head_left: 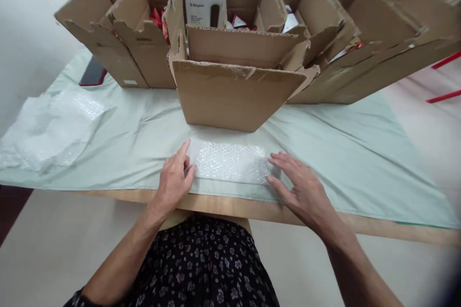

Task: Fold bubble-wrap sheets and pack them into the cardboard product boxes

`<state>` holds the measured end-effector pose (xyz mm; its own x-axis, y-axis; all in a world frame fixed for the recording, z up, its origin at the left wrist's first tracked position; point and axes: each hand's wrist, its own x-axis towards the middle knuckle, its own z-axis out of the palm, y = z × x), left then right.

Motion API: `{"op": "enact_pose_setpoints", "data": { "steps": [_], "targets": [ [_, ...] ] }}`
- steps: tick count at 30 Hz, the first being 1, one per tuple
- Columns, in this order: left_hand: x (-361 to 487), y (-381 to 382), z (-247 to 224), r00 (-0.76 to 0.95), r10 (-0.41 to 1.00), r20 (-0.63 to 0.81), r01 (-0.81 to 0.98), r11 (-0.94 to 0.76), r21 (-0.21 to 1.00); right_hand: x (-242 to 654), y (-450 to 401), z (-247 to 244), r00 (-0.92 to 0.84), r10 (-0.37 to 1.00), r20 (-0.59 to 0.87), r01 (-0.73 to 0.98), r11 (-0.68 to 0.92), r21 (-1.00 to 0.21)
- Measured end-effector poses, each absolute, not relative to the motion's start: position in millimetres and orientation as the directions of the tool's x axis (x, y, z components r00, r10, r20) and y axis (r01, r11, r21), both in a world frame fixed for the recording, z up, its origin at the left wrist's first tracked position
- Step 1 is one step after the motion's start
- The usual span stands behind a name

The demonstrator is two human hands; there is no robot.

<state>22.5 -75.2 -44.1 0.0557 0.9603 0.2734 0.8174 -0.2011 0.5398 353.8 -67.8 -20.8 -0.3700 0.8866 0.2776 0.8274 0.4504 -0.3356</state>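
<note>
A flat rectangular piece of bubble wrap [230,162] lies on the pale green cloth near the table's front edge. At its left end is my left hand [175,175], thumb and index finger spread apart along the plastic. My right hand [297,182] is at the other end, its fingertips at the edge of the wrap and the thumb apart from the fingers. Neither hand is closed round anything. Whether something lies inside the wrap cannot be made out.
Several open cardboard boxes [237,96] stand in a row behind the wrap. One holds a white bottle [202,5] with a green cap. More bubble wrap [54,127] is heaped at the left, near a dark flat object [92,73] with a red edge.
</note>
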Motion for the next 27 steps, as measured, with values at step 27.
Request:
{"op": "enact_pose_setpoints", "data": {
  "steps": [27],
  "targets": [
    [29.9, -95.2, -8.5, -0.248, 0.886, 0.393, 0.47, -0.245, 0.848, 280.6, -1.4, -4.7, -0.773, 0.592, -0.229, 0.378, 0.14, -0.915]
  ]
}}
